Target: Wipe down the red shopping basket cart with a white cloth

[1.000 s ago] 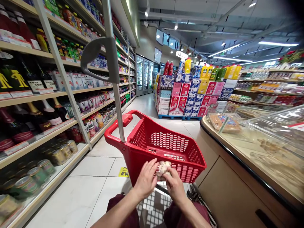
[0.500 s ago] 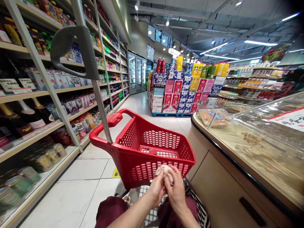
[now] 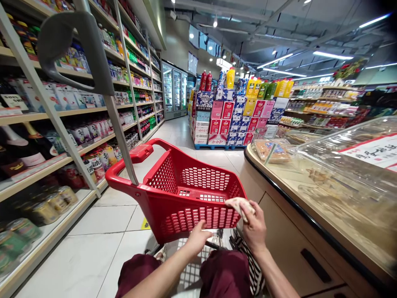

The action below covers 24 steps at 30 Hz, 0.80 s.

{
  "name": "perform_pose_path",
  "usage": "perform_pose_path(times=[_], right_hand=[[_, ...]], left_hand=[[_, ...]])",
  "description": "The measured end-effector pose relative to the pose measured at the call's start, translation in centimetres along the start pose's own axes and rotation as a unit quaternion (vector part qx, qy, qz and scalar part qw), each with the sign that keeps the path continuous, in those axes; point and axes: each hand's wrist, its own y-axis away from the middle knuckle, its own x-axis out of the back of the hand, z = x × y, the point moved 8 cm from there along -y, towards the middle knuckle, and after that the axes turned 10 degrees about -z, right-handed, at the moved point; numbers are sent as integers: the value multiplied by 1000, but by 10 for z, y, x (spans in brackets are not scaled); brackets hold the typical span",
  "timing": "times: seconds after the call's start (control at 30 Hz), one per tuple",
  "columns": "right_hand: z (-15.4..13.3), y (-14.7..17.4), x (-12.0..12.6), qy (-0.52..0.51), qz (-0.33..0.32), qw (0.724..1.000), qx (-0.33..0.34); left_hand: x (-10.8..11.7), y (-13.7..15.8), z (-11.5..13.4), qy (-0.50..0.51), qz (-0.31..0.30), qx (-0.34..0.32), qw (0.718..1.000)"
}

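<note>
At the near corner of the red basket (image 3: pixel 149 207), the right hand (image 3: pixel 256 227) is pinching a crumpled pale cloth (image 3: pixel 239 204) by the rim; near the perforated wall, the left hand (image 3: pixel 198 239) is hovering, thumb and fingers parted.

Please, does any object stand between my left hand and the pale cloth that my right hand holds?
Nothing visible stands between your left hand and the pale cloth; behind the gap, the red basket shows its perforated side. Your right hand holds the cloth near the basket's corner.
</note>
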Motion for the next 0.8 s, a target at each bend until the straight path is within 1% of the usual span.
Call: perform_pose_path(times=[0.03, 0.07, 0.1, 0.17, 0.23, 0.27, 0.3, 0.37, 0.4, 0.43, 0.47, 0.53, 0.57, 0.6, 0.63, 0.7, 0.73, 0.8], right_hand=[[10, 3, 0, 21, 5, 1000, -12], [17, 10, -5, 33, -6, 999, -14], [20, 19, -12, 38, -30, 999, -9], [20, 41, -30, 37, -93, 995, 12], [17, 56, -40, 34, -133, 990, 31], [16, 57, -39, 34, -132, 990, 35], [15, 53, -35, 35, -117, 992, 35], [15, 40, -23, 38, -73, 996, 31], [15, 34, -19, 42, -64, 997, 33], [14, 28, -18, 48, -74, 995, 41], [13, 25, -21, 53, -100, 992, 54], [6, 25, -28, 59, -153, 983, 87], [1, 25, -29, 60, -157, 981, 102], [-4, 23, -26, 58, -142, 982, 112], [-10, 20, -22, 55, -112, 985, 118], [-22, 13, -17, 47, -57, 990, 123], [-29, 10, -19, 42, -52, 990, 127], [-41, 8, -32, 36, -89, 986, 139]], left_hand=[[4, -1, 1, -24, 20, -11, 999], [7, -1, 2, -40, 26, -19, 999], [8, 0, 3, -59, 23, -27, 998], [9, 3, 10, -133, 17, -58, 989], [10, 7, 21, -224, 24, -99, 969], [12, 9, 26, -261, 33, -114, 958], [14, 10, 30, -285, 44, -120, 950], [18, 11, 34, -323, 59, -117, 937], [20, 11, 35, -344, 64, -115, 930], [21, 11, 36, -369, 69, -116, 920], [21, 13, 37, -398, 72, -125, 906], [19, 18, 43, -461, 77, -160, 870], [17, 22, 48, -488, 79, -182, 850], [16, 25, 52, -510, 81, -204, 832], [15, 29, 57, -526, 85, -225, 816], [16, 36, 66, -545, 102, -258, 792], [17, 38, 69, -552, 111, -270, 781], [20, 43, 71, -565, 123, -289, 763]])
